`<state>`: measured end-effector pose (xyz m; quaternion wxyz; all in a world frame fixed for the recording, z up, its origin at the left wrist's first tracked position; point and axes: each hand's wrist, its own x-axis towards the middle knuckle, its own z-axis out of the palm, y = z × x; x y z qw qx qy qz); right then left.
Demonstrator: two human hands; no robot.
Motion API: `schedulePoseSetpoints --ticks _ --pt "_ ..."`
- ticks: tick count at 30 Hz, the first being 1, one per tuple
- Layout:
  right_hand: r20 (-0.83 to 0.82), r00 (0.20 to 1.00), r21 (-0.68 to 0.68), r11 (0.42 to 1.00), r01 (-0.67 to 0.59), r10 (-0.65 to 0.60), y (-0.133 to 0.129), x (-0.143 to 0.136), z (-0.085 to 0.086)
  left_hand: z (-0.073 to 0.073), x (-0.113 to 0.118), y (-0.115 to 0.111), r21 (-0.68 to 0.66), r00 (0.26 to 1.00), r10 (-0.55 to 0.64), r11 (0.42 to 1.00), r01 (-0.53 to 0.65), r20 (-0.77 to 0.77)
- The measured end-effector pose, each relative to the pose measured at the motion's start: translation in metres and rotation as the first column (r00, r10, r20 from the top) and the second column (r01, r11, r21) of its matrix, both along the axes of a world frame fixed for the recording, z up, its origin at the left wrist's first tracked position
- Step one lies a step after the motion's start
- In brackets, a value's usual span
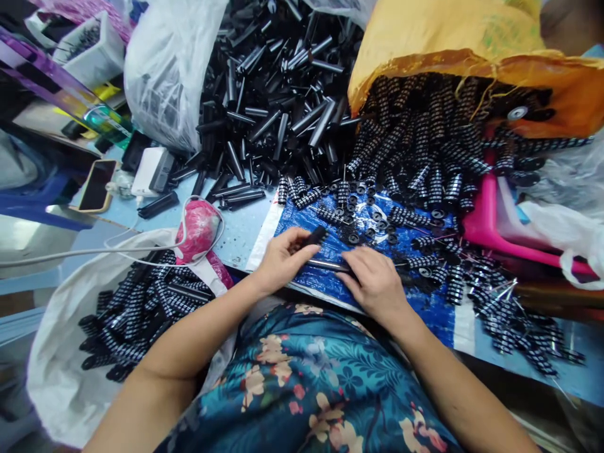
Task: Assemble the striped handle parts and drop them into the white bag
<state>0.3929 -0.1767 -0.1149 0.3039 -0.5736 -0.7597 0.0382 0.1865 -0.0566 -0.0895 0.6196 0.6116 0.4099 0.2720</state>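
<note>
Left fingers (pixel 306 253) clamped on black piece (pixel 317 236), right fingers (pixel 356 259) on tube (pixel 328 265). Surface (pixel 238 236) edge just nearer; rollers (pixel 427 170) crowd room beyond.

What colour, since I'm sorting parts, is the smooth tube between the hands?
Shiny black: the smooth tube shows best in the head view.

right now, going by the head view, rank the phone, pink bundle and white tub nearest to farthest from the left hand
1. Pink bundle, left of the left hand
2. Phone, farther left
3. White tub, upper left, beyond the phone
</note>
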Motion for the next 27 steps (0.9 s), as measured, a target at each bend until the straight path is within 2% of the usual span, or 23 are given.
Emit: schedulePoseSetpoints --ticks 2,3,4,6,9,12,14,16,18,20,22,25,27 --pt "0.092 0.996 -0.027 0.999 0.025 -0.022 -0.005 0.004 -0.003 -0.001 -0.017 0.021 0.291 0.959 0.028 0.955 0.058 -0.283" --pt "0.092 0.995 -0.016 0.999 0.04 -0.038 -0.006 0.005 -0.002 -0.001 -0.025 0.03 0.353 0.914 0.033 0.927 0.124 -0.405" --pt "0.068 0.996 0.014 0.998 0.061 -0.062 -0.006 0.006 0.0 -0.001 -0.031 0.039 0.36 0.868 0.011 0.912 0.194 -0.497" --pt "-0.029 0.993 0.103 0.988 0.116 -0.113 0.0 0.004 0.007 -0.003 -0.037 0.052 0.275 0.808 -0.084 0.915 0.294 -0.584" --pt "-0.098 0.99 0.162 0.98 0.118 -0.103 0.017 -0.002 0.015 -0.005 -0.036 0.06 0.121 0.797 -0.213 0.934 0.336 -0.565" --pt "0.061 0.996 0.068 0.996 0.057 -0.061 0.032 -0.008 0.018 -0.008 -0.032 0.064 0.062 0.818 -0.248 0.943 0.326 -0.519" --pt "0.103 0.994 0.055 0.998 0.04 -0.046 0.034 -0.012 0.019 -0.009 -0.031 0.067 0.05 0.823 -0.268 0.94 0.337 -0.501" --pt "0.025 1.0 0.13 0.991 -0.017 0.014 0.032 -0.018 0.021 -0.009 -0.031 0.072 0.044 0.819 -0.293 0.932 0.36 -0.493" --pt "-0.041 0.99 0.184 0.975 -0.125 0.135 0.028 -0.024 0.021 -0.01 -0.03 0.076 0.029 0.809 -0.319 0.924 0.382 -0.494" --pt "-0.011 0.975 0.127 0.967 -0.219 0.222 0.025 -0.031 0.019 -0.01 -0.027 0.077 0.001 0.792 -0.338 0.919 0.393 -0.507" --pt "0.047 0.967 0.033 0.967 -0.251 0.25 0.022 -0.036 0.016 -0.01 -0.022 0.076 -0.003 0.78 -0.336 0.919 0.394 -0.528" --pt "-0.008 0.969 0.015 0.969 -0.245 0.245 0.019 -0.032 0.012 0.0 -0.022 0.071 0.063 0.76 -0.285 0.918 0.392 -0.584" --pt "-0.08 0.972 0.041 0.975 -0.219 0.222 0.015 -0.02 0.01 0.018 -0.039 0.068 0.09 0.729 -0.304 0.889 0.448 -0.614"
